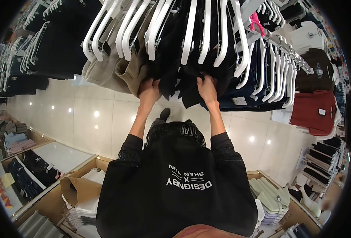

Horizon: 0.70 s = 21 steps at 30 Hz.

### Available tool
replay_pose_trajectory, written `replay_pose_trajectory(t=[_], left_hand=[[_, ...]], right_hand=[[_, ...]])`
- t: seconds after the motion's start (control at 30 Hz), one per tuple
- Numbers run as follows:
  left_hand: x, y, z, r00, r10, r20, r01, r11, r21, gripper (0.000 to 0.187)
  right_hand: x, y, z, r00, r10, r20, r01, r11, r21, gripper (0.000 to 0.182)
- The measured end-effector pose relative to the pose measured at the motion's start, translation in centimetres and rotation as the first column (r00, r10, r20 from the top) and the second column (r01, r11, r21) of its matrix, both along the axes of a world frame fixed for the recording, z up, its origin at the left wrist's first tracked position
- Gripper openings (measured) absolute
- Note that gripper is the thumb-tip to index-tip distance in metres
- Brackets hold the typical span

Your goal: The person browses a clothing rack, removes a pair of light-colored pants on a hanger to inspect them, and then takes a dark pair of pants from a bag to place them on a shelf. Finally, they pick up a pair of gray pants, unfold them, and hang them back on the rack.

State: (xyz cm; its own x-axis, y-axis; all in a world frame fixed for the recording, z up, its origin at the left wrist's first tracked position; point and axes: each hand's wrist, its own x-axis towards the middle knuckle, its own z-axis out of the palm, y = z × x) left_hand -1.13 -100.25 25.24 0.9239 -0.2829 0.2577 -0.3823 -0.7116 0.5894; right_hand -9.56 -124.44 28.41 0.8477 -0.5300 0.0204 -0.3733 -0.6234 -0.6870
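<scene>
Black garments, probably trousers (169, 75), hang from white hangers (189, 33) on the rail in front of me. My left hand (149, 90) is closed on the black cloth, beside the beige trousers (129, 75). To its right, my right hand (207, 88) grips the edge of another black garment, thumb toward the middle. Both hands are at the lower part of the hanging clothes, a short gap between them. The fingertips are partly hidden in the dark fabric.
Dark jeans (243, 97) with a white tag hang right of my hands. Farther right are a dark red shirt (312, 113) and a pink hanger (257, 23). Behind me stand bins with folded clothes (268, 194) and a cardboard box (78, 188). Pale tiles (84, 105) cover the floor.
</scene>
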Motion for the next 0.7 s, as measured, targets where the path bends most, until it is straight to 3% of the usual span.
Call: replay_pose_trajectory(t=[0.1, 0.23, 0.33, 0.53, 0.63, 0.7], left_hand=[[-0.1, 0.2, -0.7, 0.999, -0.026, 0.027, 0.027, 0.999, -0.036, 0.025], [-0.3, 0.0, -1.5, 0.987, -0.034, 0.159, 0.045, 0.997, -0.062, 0.025], [-1.1, -0.5, 0.6, 1.0, -0.021, -0.022, 0.019, 0.995, -0.095, 0.026], [-3.3, -1.7, 2.0, 0.996, 0.015, -0.093, -0.028, 0.99, -0.139, 0.03], [-4.8, -2.2, 3.0, 0.953, 0.035, -0.3, -0.067, 0.993, -0.096, 0.021], [-6.1, -2.0, 1.7, 0.976, 0.01, -0.217, -0.045, 0.987, -0.157, 0.017]], right_hand=[[-0.2, 0.2, 0.6, 0.999, 0.023, 0.034, -0.023, 1.0, -0.006, 0.029], [-0.3, 0.2, 1.6, 0.998, 0.051, -0.031, -0.047, 0.993, 0.111, 0.028], [-0.8, 0.6, 2.4, 0.998, 0.046, -0.049, -0.037, 0.984, 0.176, 0.027], [-1.8, 0.6, 1.5, 0.993, 0.116, -0.02, -0.111, 0.982, 0.153, 0.025], [-2.2, 0.7, 0.6, 0.978, 0.195, -0.076, -0.188, 0.978, 0.093, 0.017], [-2.7, 1.1, -1.5, 0.962, 0.271, -0.01, -0.271, 0.961, 0.05, 0.015]])
